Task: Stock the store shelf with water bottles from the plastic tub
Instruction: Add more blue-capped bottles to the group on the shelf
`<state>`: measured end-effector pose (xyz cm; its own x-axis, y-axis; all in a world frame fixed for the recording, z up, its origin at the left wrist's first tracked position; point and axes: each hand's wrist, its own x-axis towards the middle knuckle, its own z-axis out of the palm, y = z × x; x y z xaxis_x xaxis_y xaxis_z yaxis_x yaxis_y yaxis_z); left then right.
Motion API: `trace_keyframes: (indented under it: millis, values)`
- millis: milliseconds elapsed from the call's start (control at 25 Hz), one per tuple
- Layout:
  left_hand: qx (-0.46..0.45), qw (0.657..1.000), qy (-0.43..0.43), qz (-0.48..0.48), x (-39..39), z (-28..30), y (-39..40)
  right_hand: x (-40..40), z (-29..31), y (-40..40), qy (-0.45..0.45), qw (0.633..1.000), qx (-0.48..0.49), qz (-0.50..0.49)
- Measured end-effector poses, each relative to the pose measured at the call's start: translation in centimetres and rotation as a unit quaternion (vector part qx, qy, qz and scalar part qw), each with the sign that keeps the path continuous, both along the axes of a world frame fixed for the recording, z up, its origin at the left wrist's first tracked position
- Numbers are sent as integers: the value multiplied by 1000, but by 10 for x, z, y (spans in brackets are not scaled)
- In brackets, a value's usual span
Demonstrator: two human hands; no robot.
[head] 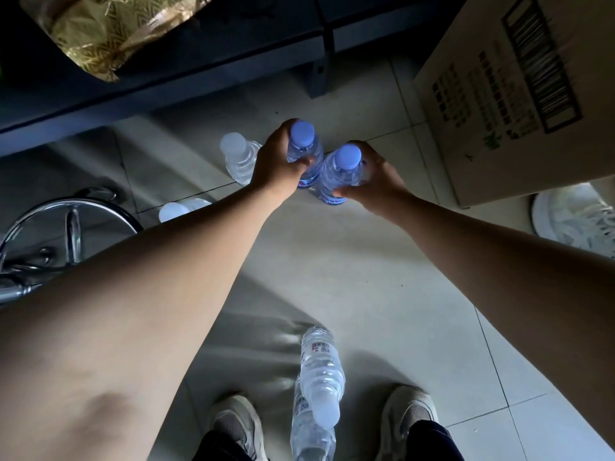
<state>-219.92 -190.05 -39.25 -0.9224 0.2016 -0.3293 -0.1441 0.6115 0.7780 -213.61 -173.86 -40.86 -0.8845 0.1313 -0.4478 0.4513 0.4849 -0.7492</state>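
Two hands, each grasping one blue-capped water bottle, held out over the tiled floor in front of the shelf.

The left hand (pixel 283 164) wraps its fingers and thumb round the left blue-capped bottle (pixel 304 151); the right hand (pixel 372 179) grips the right blue-capped bottle (pixel 344 171) in the same way. Both bottles stand upright and lie just beside each other, bodies touching or nearly so. The dark shelf (pixel 159 78) runs across the top of the view, with a gold foil package (pixel 109 31) on it. A white-capped bottle (pixel 239 158) stands on the floor (pixel 332 261) just left of the left hand; a second white cap (pixel 173 211) shows behind the left forearm. Two further bottles (pixel 321 377) lie between the person's shoes (pixel 233 424). A cardboard box (pixel 519 94) stands at right; a chrome stool base (pixel 66 224) at left. The plastic tub cannot be identified.
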Motion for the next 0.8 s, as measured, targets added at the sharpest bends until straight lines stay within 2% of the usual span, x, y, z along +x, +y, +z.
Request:
trace_keyframes:
  millis: [280, 400, 600, 800]
  values:
    - [26, 994, 31, 100, 20, 6, 9, 14, 7, 5, 30, 998, -24, -58]
    - [46, 993, 35, 102, 30, 27, 8, 23, 32, 9, 42, 996, -32, -72]
    - [37, 990, 56, 121, 43, 98, 5, 33, 112, 13, 50, 994, -29, -90]
    - [-4, 991, 74, 114, 51, 209, 6, 41, 224, 8, 91, 992, -19, -86]
